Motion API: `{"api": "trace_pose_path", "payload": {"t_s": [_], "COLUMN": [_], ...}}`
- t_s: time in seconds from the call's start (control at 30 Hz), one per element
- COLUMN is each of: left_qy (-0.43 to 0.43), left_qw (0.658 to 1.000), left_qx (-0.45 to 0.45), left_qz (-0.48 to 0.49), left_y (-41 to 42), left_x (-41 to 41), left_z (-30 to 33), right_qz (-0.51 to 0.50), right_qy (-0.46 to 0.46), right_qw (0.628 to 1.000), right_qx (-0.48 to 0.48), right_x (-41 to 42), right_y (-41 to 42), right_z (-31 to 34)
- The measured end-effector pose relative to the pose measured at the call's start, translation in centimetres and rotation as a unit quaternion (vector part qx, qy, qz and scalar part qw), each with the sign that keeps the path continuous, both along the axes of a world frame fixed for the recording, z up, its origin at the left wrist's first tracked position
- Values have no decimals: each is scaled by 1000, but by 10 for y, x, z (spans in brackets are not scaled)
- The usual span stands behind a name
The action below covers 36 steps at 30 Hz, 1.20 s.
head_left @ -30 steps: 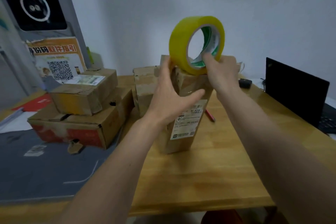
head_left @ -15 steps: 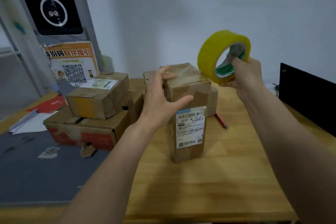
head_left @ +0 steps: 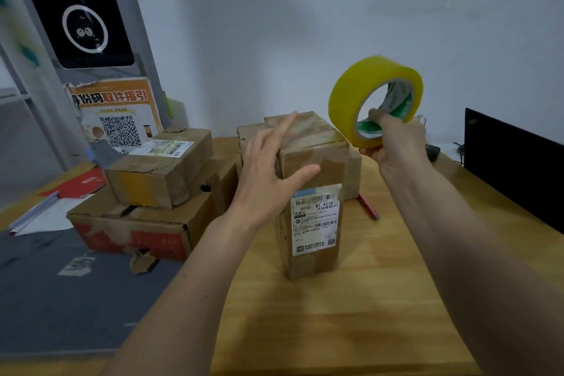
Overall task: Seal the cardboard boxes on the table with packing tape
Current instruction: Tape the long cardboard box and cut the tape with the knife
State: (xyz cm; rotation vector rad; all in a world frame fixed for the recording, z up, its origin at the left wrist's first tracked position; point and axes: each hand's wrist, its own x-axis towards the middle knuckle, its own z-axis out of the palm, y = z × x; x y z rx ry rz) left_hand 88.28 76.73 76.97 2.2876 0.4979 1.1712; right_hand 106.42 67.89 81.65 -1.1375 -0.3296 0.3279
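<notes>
Left hand (head_left: 268, 183) fingers spread, steadying upright labelled box (head_left: 311, 192); right hand (head_left: 393, 143) fingers hooked through yellow tape roll (head_left: 374, 101). Top looks taped; stacked boxes (head_left: 146, 192) probably left.

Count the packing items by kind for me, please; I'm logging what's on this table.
Cardboard boxes: 4 (tall box, box behind it, small box stacked on the large box)
Tape rolls: 1 (yellow roll, held in the right hand)
Total: 5
</notes>
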Motion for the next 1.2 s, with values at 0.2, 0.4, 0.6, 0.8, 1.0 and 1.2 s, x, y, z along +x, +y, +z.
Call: {"api": "trace_pose_path", "payload": {"t_s": [0.2, 0.4, 0.6, 0.8, 1.0, 1.2], "left_qy": [8, 12, 129, 246, 289, 347], "left_qw": [1000, 1000, 964, 946, 942, 929], "left_qx": [-8, -1, 145, 176, 142, 106], "left_qz": [1, 14, 181, 120, 96, 78], "left_y": [0, -8, -26, -30, -26, -26], "left_x": [-2, -3, 10, 24, 21, 27], "left_z": [-1, 7, 43, 54, 56, 64], "right_qz": [-40, -36, -40, -47, -45, -36], "right_qy": [-52, -34, -43, -60, -4, 28], "right_qw": [998, 999, 998, 997, 998, 999], "right_qx": [6, -6, 3, -11, -34, -30], "right_x": [-3, 4, 2, 8, 23, 19], "right_y": [-11, -10, -5, -7, -15, -10], "right_z": [0, -7, -9, -11, -40, -55]}}
